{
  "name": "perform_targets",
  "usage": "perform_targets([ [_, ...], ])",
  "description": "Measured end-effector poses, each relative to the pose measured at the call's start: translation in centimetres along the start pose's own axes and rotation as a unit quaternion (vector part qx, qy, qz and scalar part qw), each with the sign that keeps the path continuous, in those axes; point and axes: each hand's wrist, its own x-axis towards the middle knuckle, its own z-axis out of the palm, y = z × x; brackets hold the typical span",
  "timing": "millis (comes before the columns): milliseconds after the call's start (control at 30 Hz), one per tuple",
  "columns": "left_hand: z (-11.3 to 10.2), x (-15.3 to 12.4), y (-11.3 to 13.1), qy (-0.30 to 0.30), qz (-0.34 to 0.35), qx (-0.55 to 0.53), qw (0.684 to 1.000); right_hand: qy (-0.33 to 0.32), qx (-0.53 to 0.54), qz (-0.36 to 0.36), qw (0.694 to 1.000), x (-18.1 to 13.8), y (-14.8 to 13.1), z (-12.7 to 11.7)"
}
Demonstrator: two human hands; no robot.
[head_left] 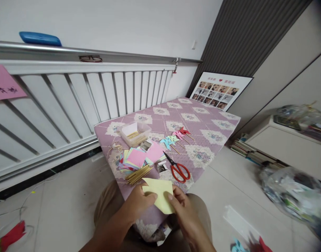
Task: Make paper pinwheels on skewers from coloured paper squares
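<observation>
The left hand (pixel 138 203) and right hand (pixel 181 206) pinch a pale yellow square paper sheet (pixel 160 194) over the lap, seemingly mid-fold; creasing calls for matched edges. Red-handled steel scissors (pixel 179 170) lie at one o'clock.

A purple floral quilted cover (pixel 218 126) carries a clear plastic box (pixel 135 134), a stack of coloured paper squares (pixel 135 158), a bundle of wooden sticks (pixel 138 174), red-handled scissors (pixel 178 168), paper pinwheels (pixel 173 138), and possibly a small open carton (pixel 162 167).
</observation>
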Motion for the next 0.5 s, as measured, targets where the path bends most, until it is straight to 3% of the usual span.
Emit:
perform_targets([
  [67,-0.3,0.1,0.1,-0.011,0.011,0.048,0.999,-0.020,0.032,0.033,0.999,-0.1,0.1,0.7],
  [200,-0.9,0.3,0.5,-0.052,0.035,0.098,0.993,0.014,0.044,0.043,0.998,0.1,1.2,1.6],
  [500,-1.1,0.3,1.8,-0.099,0.036,0.118,0.987,0.042,0.041,0.054,0.997,0.3,1.9,2.4],
])
